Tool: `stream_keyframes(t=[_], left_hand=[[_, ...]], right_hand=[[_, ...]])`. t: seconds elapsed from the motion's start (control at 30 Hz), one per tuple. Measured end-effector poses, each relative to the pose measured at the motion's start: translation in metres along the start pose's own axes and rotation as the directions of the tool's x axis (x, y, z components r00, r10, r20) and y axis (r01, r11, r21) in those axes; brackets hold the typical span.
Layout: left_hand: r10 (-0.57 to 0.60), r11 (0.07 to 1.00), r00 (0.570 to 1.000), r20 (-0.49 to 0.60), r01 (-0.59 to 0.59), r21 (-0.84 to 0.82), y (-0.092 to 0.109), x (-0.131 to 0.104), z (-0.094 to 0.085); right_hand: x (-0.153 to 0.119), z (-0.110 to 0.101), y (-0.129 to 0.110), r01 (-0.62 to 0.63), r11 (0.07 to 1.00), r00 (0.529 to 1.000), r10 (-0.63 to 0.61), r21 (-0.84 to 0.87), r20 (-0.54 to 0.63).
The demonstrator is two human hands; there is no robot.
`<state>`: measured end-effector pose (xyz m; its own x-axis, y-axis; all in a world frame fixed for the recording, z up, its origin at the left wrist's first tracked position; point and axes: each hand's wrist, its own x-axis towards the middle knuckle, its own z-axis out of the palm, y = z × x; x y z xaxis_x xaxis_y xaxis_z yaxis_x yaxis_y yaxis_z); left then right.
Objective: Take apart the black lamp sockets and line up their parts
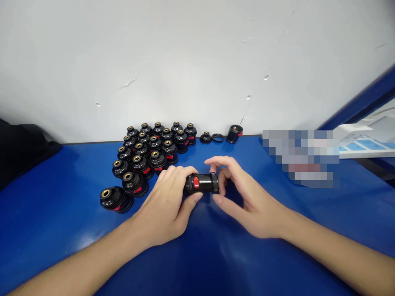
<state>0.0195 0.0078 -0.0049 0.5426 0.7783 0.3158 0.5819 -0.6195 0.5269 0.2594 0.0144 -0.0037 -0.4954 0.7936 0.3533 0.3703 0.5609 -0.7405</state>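
Left hand (166, 199) grips the socket (203, 183) firmly; right hand (248, 197) curls at its ring (214, 183), contact unclear. Best keep the socket steady, ring square.

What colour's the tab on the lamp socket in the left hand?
The tab is red, clearest in the head view.
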Motion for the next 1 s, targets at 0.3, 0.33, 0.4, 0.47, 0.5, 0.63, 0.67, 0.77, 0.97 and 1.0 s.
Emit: stream_keyframes(t=[0.3, 0.33, 0.4, 0.47, 0.5, 0.63, 0.67, 0.77, 0.97, 1.0], left_hand=[[0.012, 1.000, 1.000, 0.000, -0.012, 0.002, -0.0001, -0.0003, -0.0013], [0.010, 1.000, 1.000, 0.000, -0.010, 0.004, 0.0000, -0.0005, -0.0015], [0.004, 1.000, 1.000, 0.004, -0.004, 0.008, 0.0002, -0.0006, -0.0016], [0.001, 1.000, 1.000, 0.006, -0.001, 0.012, 0.0001, -0.0007, -0.0015], [0.001, 1.000, 1.000, 0.006, -0.001, 0.012, 0.0001, -0.0006, -0.0013], [-0.002, 1.000, 1.000, 0.002, 0.002, 0.014, -0.0001, -0.0007, -0.0005], [-0.002, 1.000, 1.000, 0.002, 0.002, 0.014, 0.0000, -0.0008, -0.0004], [-0.002, 1.000, 1.000, 0.009, 0.002, 0.016, -0.0001, -0.0007, -0.0004], [0.002, 1.000, 1.000, 0.000, -0.002, 0.022, -0.0011, 0.0001, 0.0001], [0.007, 1.000, 1.000, -0.001, -0.007, 0.024, -0.0011, 0.0000, 0.0002]], right_hand=[[0.0000, -0.0005, 0.0017, -0.018, 0.999, 1.000, 0.017, 0.038, 0.021], [-0.0002, -0.0009, 0.0019, -0.042, 0.998, 0.999, 0.041, 0.044, 0.029], [-0.0005, -0.0013, 0.0022, -0.079, 0.995, 0.996, 0.076, 0.058, 0.046], [-0.0009, -0.0012, 0.0025, -0.059, 0.996, 0.998, 0.057, 0.062, 0.032], [-0.0011, -0.0010, 0.0025, -0.038, 0.997, 0.999, 0.036, 0.063, 0.025], [-0.0010, 0.0003, 0.0018, -0.069, 0.996, 0.997, 0.066, 0.063, 0.039], [-0.0009, 0.0004, 0.0015, -0.087, 0.995, 0.995, 0.084, 0.059, 0.049], [-0.0009, 0.0001, 0.0014, -0.052, 0.998, 0.998, 0.051, 0.039, 0.029], [-0.0013, -0.0012, 0.0015, -0.064, 0.997, 0.997, 0.063, 0.035, 0.046], [-0.0012, -0.0011, 0.0014, -0.051, 0.998, 0.998, 0.050, 0.027, 0.036]])
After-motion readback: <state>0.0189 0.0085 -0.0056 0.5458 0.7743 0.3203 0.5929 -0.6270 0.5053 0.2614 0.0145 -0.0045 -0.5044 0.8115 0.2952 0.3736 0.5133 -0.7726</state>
